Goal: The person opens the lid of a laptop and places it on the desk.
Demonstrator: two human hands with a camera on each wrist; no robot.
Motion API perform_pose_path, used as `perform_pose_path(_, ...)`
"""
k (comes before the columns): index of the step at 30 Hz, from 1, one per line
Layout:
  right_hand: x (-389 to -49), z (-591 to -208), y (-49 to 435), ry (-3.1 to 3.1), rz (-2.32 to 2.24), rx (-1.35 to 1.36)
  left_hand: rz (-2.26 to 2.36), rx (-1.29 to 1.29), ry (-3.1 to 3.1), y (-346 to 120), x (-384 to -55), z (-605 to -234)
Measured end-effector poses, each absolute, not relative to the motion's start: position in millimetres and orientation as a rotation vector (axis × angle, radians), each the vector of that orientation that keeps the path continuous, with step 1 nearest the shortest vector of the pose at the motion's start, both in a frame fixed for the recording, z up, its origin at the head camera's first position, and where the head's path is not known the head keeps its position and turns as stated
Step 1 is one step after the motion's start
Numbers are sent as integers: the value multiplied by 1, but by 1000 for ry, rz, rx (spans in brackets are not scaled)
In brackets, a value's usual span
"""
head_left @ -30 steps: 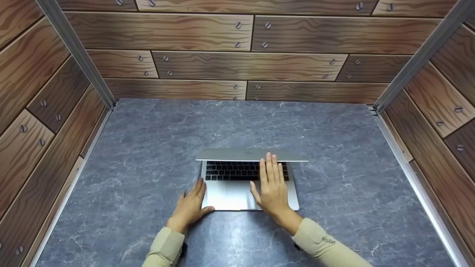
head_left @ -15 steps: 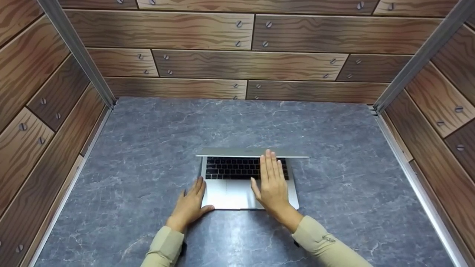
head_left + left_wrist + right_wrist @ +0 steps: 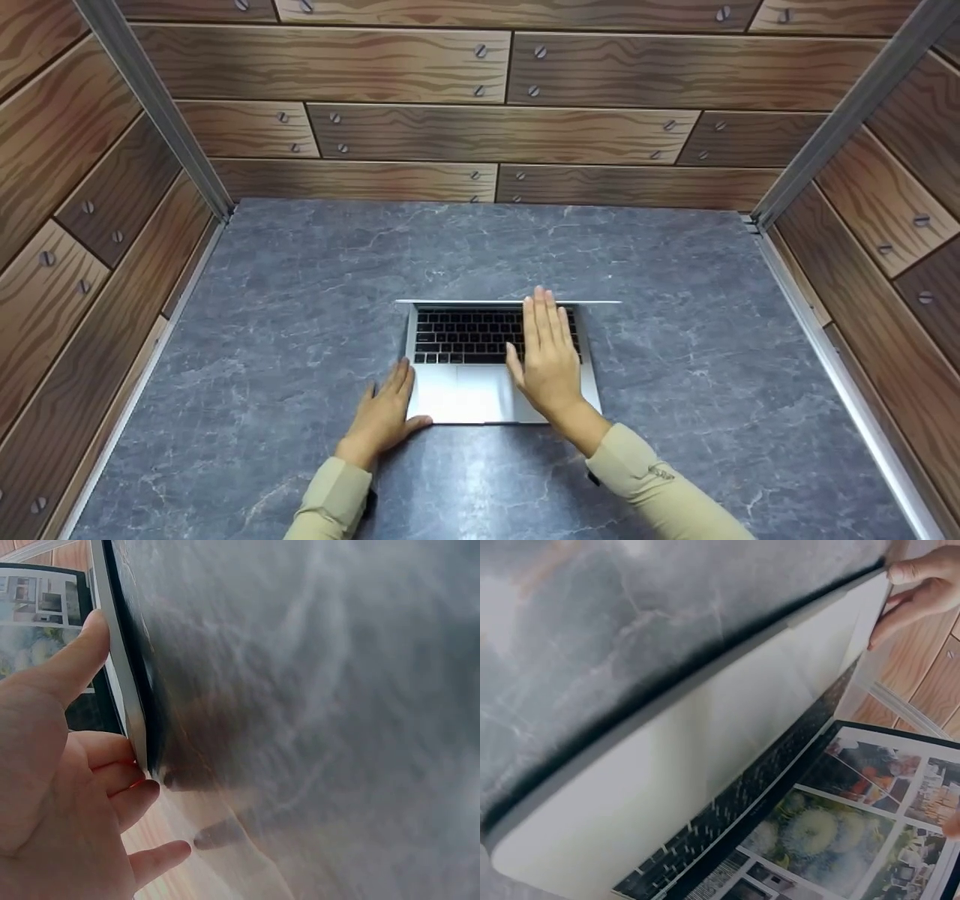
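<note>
A silver laptop point(image 3: 450, 394) with black keys lies on the table, its lid point(image 3: 465, 302) raised and seen almost edge-on in the head view. My left hand point(image 3: 381, 416) rests at its near left corner, thumb at the front edge and fingers along the left side. The left wrist view shows this hand point(image 3: 45, 765) against the laptop's edge. Over the keyboard's right half, my right hand point(image 3: 553, 367) reaches with straight fingers to the lid's top edge. Pictures light the screen point(image 3: 817, 832) in the right wrist view, where one right fingertip point(image 3: 952, 825) shows.
The grey marbled tabletop point(image 3: 315, 262) spreads around the laptop. Wood-patterned walls point(image 3: 420, 67) stand at the back and both sides, with metal posts point(image 3: 161, 112) at the corners.
The laptop lid has tilted back, showing more of the keyboard. My right hand has moved slightly away from me along with the lid. My left hand stays at the corner.
</note>
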State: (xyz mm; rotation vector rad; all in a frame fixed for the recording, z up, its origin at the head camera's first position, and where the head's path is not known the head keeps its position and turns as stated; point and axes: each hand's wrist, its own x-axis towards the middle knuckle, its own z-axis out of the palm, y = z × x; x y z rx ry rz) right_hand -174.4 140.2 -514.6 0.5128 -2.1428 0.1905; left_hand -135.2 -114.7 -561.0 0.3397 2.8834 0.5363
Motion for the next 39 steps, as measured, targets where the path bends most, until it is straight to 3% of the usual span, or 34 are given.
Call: perform_pose_path(39,-205,-478,140,-2296,232,461,542,334,2859,-113,-137,-560)
